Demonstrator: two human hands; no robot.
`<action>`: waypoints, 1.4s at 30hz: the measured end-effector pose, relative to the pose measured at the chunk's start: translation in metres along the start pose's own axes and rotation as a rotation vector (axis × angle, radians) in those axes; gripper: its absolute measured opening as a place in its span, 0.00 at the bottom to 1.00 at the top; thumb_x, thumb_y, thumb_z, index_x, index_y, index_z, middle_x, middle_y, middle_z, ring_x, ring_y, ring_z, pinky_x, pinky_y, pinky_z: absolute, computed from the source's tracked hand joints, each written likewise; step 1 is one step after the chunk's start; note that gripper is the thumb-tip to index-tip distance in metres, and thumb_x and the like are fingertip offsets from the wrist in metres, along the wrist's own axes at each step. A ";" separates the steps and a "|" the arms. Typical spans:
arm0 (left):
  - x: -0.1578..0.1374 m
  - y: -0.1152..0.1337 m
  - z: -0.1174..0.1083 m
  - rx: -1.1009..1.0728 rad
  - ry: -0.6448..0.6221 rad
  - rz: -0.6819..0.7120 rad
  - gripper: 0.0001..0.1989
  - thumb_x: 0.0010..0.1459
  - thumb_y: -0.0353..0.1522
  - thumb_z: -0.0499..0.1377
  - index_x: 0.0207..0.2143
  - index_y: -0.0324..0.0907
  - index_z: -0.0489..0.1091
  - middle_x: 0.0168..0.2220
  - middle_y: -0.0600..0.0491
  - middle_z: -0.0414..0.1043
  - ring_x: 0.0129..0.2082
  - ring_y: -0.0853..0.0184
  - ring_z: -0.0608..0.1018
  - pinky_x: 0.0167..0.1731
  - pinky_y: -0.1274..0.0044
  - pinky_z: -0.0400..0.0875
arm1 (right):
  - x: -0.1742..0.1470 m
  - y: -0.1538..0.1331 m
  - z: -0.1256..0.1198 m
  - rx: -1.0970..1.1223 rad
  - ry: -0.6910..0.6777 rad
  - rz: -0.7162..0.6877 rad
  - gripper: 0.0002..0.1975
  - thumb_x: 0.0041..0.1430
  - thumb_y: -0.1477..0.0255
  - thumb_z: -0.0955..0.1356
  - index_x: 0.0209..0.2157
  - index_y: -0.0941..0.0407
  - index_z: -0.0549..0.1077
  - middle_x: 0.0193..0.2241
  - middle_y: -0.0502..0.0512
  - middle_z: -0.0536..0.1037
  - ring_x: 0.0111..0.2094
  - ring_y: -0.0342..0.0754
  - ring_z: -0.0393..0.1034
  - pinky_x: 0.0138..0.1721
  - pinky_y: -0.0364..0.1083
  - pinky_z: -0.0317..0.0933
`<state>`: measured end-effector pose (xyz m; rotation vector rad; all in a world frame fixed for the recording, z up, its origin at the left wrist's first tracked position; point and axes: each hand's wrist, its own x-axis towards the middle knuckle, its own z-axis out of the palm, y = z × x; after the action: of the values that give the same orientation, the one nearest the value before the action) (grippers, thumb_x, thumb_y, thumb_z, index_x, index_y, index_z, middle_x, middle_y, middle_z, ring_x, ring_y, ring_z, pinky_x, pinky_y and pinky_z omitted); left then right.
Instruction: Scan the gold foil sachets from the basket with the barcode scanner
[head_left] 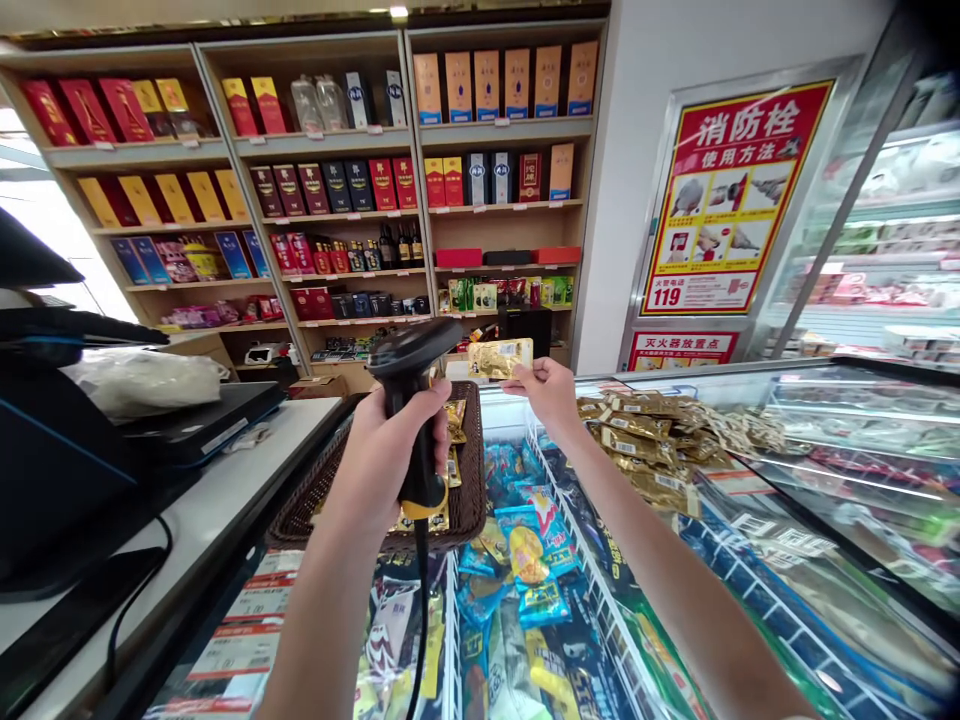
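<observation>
My left hand [384, 445] is wrapped round the grip of a black and yellow barcode scanner [412, 350], held upright with its cable hanging down. In my right hand [551, 395], a small gold foil snack packet [499, 358] is pinched at its right end, with a barcode label facing me. The packet is to the right of the scanner's head, apart from it. Below and behind my left hand stands a brown woven basket [474, 475] with gold packets inside, partly hidden by the hand. A pile of similar gold packets [637, 440] lies right of my right forearm.
Under both arms is a glass-topped freezer with wire baskets and blue ice-cream packets [529, 550]. A counter [300, 425] with a black scale [217, 425] and plastic bag [142, 380] stands left. Shelves of boxed bottles [330, 185] line the back wall.
</observation>
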<state>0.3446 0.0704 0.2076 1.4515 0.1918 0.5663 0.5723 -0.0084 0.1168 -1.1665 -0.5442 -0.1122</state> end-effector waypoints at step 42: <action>0.001 -0.019 0.017 0.113 -0.132 -0.034 0.15 0.55 0.41 0.63 0.26 0.42 0.63 0.18 0.58 0.64 0.15 0.74 0.67 0.15 0.81 0.64 | 0.006 0.001 0.001 0.193 0.101 0.122 0.07 0.61 0.74 0.68 0.32 0.54 0.63 0.23 0.51 0.79 0.32 0.50 0.80 0.42 0.49 0.76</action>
<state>0.3579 0.0554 0.1916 1.5864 0.1452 0.4358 0.5774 -0.0064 0.1194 -0.9975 -0.3841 -0.0131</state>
